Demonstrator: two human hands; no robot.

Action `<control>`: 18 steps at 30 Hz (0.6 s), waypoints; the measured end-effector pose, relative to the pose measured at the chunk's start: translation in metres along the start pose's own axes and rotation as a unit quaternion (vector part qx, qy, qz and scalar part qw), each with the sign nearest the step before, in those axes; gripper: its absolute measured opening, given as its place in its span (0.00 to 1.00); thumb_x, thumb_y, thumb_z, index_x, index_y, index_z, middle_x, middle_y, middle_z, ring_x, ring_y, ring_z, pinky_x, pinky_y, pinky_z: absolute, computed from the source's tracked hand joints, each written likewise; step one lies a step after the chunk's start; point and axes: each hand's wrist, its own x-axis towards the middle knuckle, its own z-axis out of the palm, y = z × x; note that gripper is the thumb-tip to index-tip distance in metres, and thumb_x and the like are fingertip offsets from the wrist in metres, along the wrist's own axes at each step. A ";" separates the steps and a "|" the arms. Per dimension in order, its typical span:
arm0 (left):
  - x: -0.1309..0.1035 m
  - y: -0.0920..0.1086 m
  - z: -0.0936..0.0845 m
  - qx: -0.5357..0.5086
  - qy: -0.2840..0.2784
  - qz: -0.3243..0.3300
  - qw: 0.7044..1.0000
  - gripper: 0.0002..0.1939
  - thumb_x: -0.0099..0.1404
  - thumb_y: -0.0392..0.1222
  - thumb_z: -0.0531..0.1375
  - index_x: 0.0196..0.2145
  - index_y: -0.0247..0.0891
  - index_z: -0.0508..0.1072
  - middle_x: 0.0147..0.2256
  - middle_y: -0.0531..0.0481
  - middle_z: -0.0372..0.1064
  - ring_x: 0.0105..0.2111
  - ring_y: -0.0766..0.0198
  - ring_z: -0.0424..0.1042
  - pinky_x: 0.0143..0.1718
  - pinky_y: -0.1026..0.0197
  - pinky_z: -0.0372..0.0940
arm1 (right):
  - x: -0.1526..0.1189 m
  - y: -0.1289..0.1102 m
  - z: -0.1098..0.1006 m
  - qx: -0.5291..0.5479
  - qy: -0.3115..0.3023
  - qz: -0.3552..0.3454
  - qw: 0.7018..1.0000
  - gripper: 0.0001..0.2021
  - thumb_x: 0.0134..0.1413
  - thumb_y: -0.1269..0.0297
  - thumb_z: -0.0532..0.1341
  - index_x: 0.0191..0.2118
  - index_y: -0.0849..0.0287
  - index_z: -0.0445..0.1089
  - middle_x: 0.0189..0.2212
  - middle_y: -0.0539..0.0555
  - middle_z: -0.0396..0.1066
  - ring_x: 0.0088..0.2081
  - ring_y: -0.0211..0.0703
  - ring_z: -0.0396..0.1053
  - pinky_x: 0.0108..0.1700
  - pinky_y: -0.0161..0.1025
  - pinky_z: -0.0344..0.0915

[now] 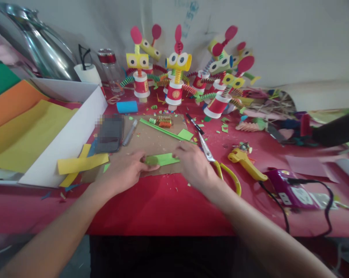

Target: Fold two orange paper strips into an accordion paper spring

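A green paper strip (162, 159) spans the gap between my two hands, over a brown cardboard sheet (171, 170). My left hand (130, 168) is closed on the strip's left end, thumb and fingers pinching it. At the right end, my right hand (196, 164) has its fingers bent round the paper. Behind the strip lie a long thin green strip (165, 132), a small green square (185, 134) and folded paper springs (164, 122). Scissors with yellow handles (206, 148) rest beside my right hand.
Paper-cup figures (174, 94) stand at the back. A white box (64, 154) with coloured paper is at left, near a dark phone (110, 133) and yellow strips (83, 163). To the right are a yellow glue gun (248, 164) and a purple device (292, 189) with a cable.
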 end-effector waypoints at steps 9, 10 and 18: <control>-0.011 -0.010 0.009 -0.147 0.094 -0.096 0.980 0.10 0.61 0.44 0.57 0.39 0.46 0.76 0.32 0.53 0.71 0.29 0.64 0.68 0.30 0.63 0.58 | -0.032 -0.034 0.032 0.005 -0.039 -0.079 0.996 0.24 0.62 0.60 0.52 0.62 0.61 0.56 0.62 0.61 0.54 0.65 0.53 0.47 0.64 0.50 0.51; -0.013 -0.013 0.010 -0.162 0.093 -0.120 0.975 0.10 0.60 0.46 0.58 0.38 0.45 0.75 0.30 0.53 0.71 0.28 0.64 0.68 0.29 0.63 0.58 | -0.032 -0.034 0.032 -0.002 -0.038 -0.077 0.996 0.24 0.63 0.59 0.52 0.62 0.60 0.56 0.62 0.60 0.54 0.65 0.53 0.47 0.64 0.49 0.51; -0.039 -0.025 0.008 -0.207 0.099 -0.206 0.951 0.08 0.57 0.48 0.59 0.31 0.42 0.70 0.26 0.54 0.71 0.27 0.63 0.69 0.30 0.62 0.59 | -0.034 -0.035 0.034 -0.024 -0.024 -0.076 0.997 0.23 0.63 0.59 0.50 0.61 0.61 0.57 0.63 0.60 0.54 0.65 0.52 0.47 0.64 0.49 0.50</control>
